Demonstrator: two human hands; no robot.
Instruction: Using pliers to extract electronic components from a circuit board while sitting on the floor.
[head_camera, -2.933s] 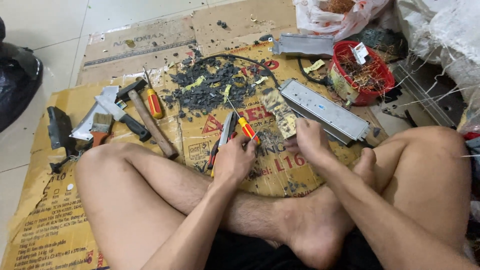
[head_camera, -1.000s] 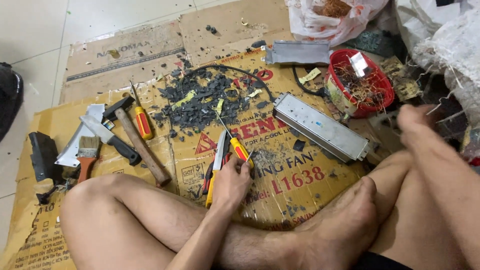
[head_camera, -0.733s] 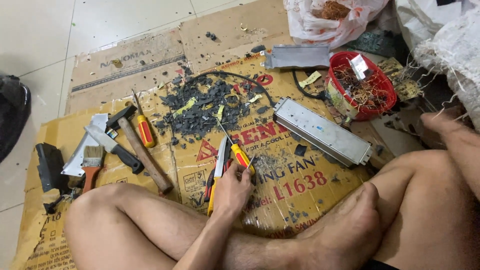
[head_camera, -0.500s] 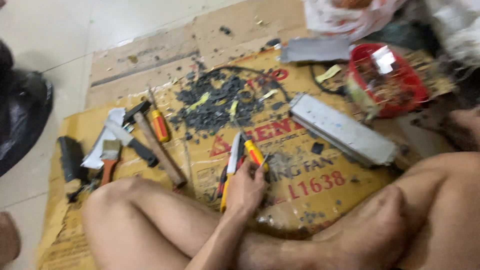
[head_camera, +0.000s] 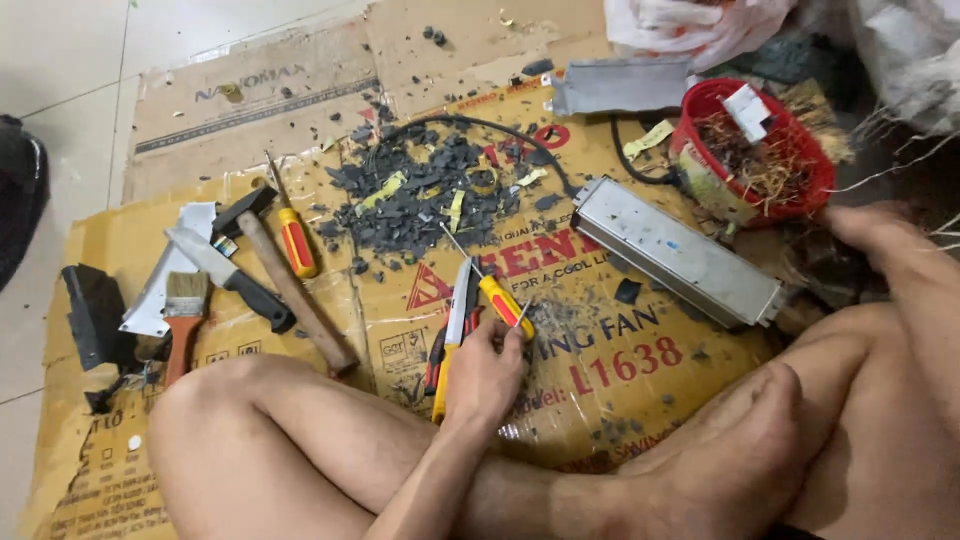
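Screwdriver: the yellow-handled screwdriver (head_camera: 497, 300) lies on the cardboard sheet (head_camera: 620, 380), touching the pliers (head_camera: 452, 335) at its 9 o'clock.
Left hand: the left hand (head_camera: 487, 368) stays on both tools, its grip narrow and loose, the fingers resting on them.
Right hand: the right hand (head_camera: 872, 232), at 3 o'clock, has moved away from the middle to beside the red basket (head_camera: 800, 150); I cannot tell its grip.
Metal box: the long metal box (head_camera: 675, 252) lies at 2 o'clock, unmoved.

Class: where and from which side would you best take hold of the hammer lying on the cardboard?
Probably the bare wooden handle of the hammer, near its lower end, from above. It lies flat, head up-left beside the knife; that end sits near the person's knee.
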